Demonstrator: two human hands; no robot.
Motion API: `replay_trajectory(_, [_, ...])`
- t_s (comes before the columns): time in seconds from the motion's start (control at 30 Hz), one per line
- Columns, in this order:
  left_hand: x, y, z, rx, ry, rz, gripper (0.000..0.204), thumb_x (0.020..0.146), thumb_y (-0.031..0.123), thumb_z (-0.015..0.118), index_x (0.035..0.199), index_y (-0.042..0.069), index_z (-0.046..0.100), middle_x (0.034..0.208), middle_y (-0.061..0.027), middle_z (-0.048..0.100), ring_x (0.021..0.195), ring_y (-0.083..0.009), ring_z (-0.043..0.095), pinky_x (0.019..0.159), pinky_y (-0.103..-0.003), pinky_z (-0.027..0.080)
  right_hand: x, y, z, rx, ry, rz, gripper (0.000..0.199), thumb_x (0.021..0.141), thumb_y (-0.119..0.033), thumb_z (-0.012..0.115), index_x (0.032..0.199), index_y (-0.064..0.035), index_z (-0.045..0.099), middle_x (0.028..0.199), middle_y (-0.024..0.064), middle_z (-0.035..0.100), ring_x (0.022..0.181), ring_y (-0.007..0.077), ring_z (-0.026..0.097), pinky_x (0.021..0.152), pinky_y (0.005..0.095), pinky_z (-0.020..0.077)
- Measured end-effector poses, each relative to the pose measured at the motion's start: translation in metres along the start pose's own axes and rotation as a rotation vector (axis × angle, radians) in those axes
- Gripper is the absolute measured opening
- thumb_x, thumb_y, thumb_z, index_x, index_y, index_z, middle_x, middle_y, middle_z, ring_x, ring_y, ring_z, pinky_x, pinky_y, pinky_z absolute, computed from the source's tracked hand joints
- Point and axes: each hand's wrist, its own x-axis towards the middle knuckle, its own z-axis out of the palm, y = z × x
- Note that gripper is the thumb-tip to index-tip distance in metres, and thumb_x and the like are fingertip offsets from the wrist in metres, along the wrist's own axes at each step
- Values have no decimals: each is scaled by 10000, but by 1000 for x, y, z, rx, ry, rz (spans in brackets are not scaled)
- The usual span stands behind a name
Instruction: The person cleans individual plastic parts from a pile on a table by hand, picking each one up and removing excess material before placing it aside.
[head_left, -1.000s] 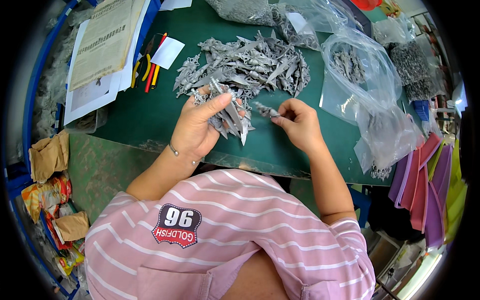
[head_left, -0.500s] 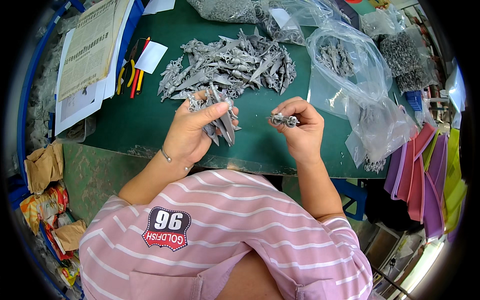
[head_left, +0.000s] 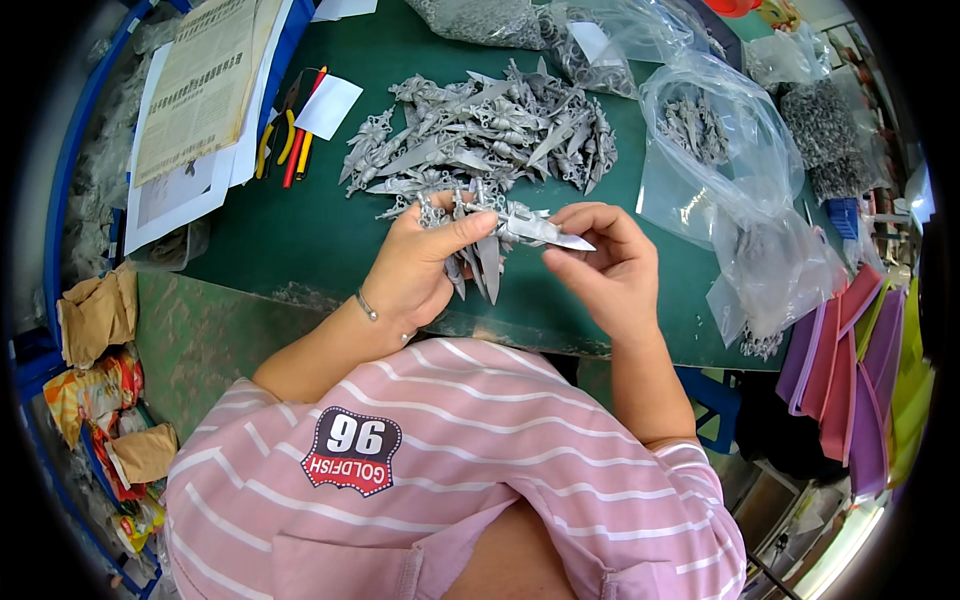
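Note:
My left hand (head_left: 415, 265) is closed round a bunch of grey metal dagger-shaped pieces (head_left: 486, 262), blades pointing down below the thumb. Another dagger-shaped piece (head_left: 540, 230) lies crosswise from that bunch, its pointed tip to the right. My right hand (head_left: 615, 265) has its thumb and curled fingers about this blade near the tip; the exact contact is partly hidden. Just beyond both hands spreads a heap of similar grey dagger-shaped pieces (head_left: 500, 125) on the green tabletop (head_left: 330, 240).
Clear plastic bags (head_left: 690, 185) with grey metal parts lie at right, others (head_left: 480, 20) at the far edge. Yellow-handled pliers (head_left: 277, 140), red and yellow pens (head_left: 305, 150) and papers (head_left: 185, 180) lie left. Coloured strips (head_left: 840, 370) hang at right; paper bags (head_left: 95, 315) stand lower left.
My right hand has brought its piece left against the bunch, turning it from end-on to crosswise. The whole view has shifted slightly, with the table contents appearing further right.

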Motion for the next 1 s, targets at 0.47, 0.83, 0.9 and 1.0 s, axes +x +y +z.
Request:
replay_trajectory(0.47, [0,2,-8,-169,-164,-19,227,940,215,442,1052,29,508,985,-97,594,895,-187,596,800,-325,486,-2,3,7,-463,-76,-607,56,751,8,602,797,35,586,893,176,631,779,266,607,681,324,484])
replay_trajectory(0.83, [4,7,-13,-338,-158,-13,287,959,245,385,1087,13,496,993,-109,596,894,-195,595,805,-336,487,16,48,37,-983,-259,-210,417,638,-101,692,991,-10,489,938,161,499,853,329,537,735,391,453])
replay_trajectory(0.9, [4,8,-15,-330,-166,-25,304,960,265,380,1087,15,495,991,-112,596,894,-200,594,803,-340,487,19,42,32,-908,-293,-74,390,636,-109,710,955,-19,505,914,154,501,816,325,545,702,388,459])
replay_trajectory(1.0, [3,9,-16,-308,-163,-37,326,957,296,377,1089,21,494,992,-116,596,886,-206,595,794,-344,489,20,31,10,-873,-318,111,342,637,-126,744,884,-25,531,884,150,507,773,320,555,666,383,463])
